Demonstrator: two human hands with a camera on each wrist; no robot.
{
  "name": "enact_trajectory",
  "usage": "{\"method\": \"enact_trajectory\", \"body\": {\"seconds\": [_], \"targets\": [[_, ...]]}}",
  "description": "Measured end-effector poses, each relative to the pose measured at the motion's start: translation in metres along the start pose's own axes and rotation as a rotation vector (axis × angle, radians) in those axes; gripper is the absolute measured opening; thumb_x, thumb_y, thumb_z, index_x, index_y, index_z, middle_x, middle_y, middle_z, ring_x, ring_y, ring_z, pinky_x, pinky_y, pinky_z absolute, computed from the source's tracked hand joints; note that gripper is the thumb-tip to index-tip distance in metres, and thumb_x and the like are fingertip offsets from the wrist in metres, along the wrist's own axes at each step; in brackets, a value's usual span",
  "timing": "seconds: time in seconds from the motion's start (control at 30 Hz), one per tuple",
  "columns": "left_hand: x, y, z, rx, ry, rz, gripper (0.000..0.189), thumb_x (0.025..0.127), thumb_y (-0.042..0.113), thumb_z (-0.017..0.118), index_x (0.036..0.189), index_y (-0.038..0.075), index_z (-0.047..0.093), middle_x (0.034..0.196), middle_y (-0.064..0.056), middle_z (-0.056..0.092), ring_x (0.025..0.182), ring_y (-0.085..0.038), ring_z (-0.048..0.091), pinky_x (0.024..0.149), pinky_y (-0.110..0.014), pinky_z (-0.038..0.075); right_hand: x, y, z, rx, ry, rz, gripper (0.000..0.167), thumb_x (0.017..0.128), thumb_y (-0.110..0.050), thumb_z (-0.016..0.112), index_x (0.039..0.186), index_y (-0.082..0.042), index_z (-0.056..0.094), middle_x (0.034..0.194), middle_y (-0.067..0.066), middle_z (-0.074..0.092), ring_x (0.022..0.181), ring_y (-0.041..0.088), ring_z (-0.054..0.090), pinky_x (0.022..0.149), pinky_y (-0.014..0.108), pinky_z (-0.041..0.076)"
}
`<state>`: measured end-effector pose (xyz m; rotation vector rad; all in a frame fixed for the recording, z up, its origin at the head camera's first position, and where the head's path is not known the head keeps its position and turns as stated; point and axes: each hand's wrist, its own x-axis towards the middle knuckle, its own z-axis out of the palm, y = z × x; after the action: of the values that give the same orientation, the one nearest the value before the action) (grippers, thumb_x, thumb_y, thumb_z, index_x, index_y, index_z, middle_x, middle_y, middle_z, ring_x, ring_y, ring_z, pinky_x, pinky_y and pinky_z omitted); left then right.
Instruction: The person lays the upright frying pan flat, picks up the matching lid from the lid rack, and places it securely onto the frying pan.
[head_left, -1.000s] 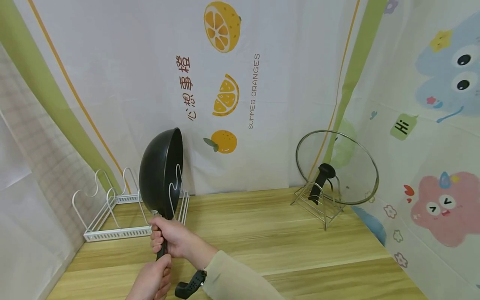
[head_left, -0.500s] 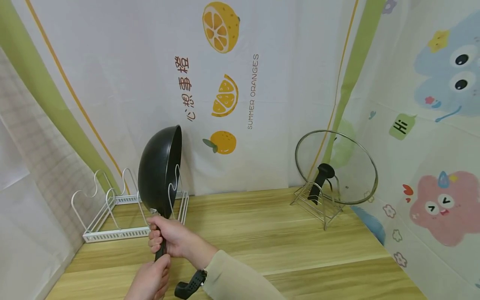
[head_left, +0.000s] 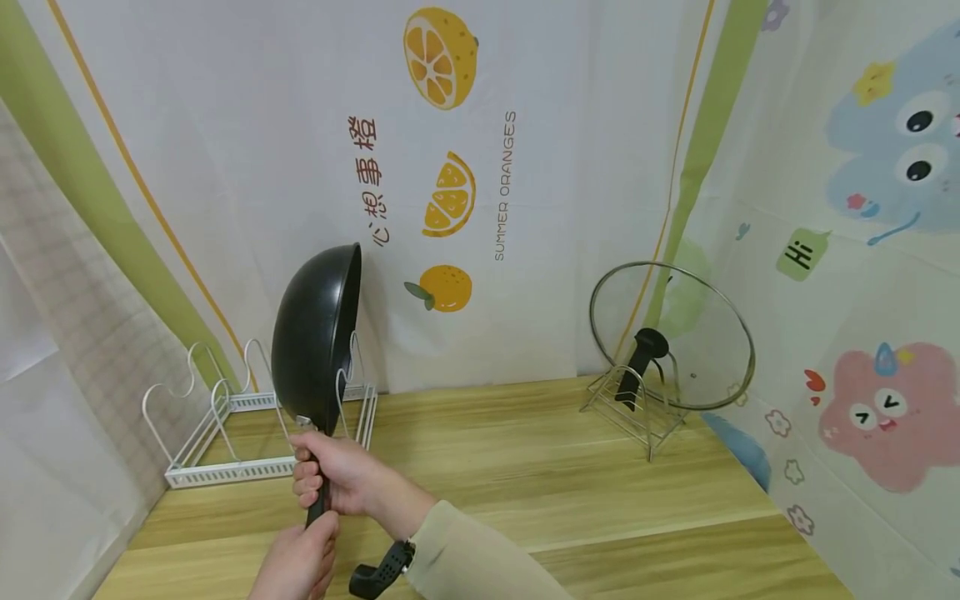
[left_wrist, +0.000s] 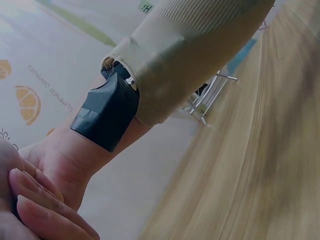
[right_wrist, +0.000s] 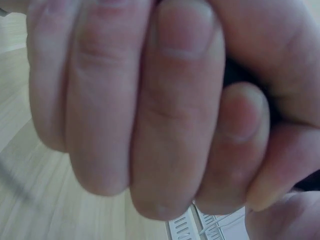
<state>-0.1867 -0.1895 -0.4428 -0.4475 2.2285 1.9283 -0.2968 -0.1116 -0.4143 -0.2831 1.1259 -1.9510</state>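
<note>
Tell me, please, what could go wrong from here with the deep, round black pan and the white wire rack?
The deep, round black pan may catch on the white wire rack: in the head view, a curved divider overlaps its open side. The pan could also twist or tip, because the right hand and left hand both grip only its long black handle, with the rest beyond them. If bumped, the rack might slide, as neither hand holds it.

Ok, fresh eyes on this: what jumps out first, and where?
The big black pan leads, held on edge at the white rack on the left, with the right hand ahead of the left hand on its handle. Then the clear lid propped in the wire stand at right, and the orange prints on the white cloth behind.
</note>
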Motion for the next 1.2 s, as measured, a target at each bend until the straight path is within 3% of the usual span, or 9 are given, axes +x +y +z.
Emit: {"method": "enact_trajectory", "body": {"seconds": [0.33, 1.2], "targets": [[-0.002, 0.004, 0.000, 0.015, 0.013, 0.008, 0.047, 0.101, 0.018, 0.052, 0.058, 0.021, 0.031, 0.049, 0.008, 0.029, 0.042, -0.009, 0.026, 0.043, -0.024, 0.027, -0.004, -0.006, 0.001, -0.019, -0.054, -0.006, 0.043, 0.113, -0.033, 0.049, 0.072, -0.025, 0.040, 0.062, -0.013, 0.030, 0.051, 0.001, 0.027, 0.051, 0.016, 0.029], [-0.012, 0.015, -0.003, 0.092, 0.068, 0.009, 0.049, 0.104, 0.024, 0.052, 0.057, 0.021, 0.037, 0.049, 0.008, 0.033, 0.044, -0.011, 0.030, 0.045, -0.026, 0.030, -0.013, -0.016, 0.015, -0.051, -0.094, -0.028, 0.043, 0.113, -0.035, 0.050, 0.073, -0.026, 0.040, 0.061, -0.012, 0.030, 0.050, 0.003, 0.027, 0.050, 0.018, 0.028]]}}
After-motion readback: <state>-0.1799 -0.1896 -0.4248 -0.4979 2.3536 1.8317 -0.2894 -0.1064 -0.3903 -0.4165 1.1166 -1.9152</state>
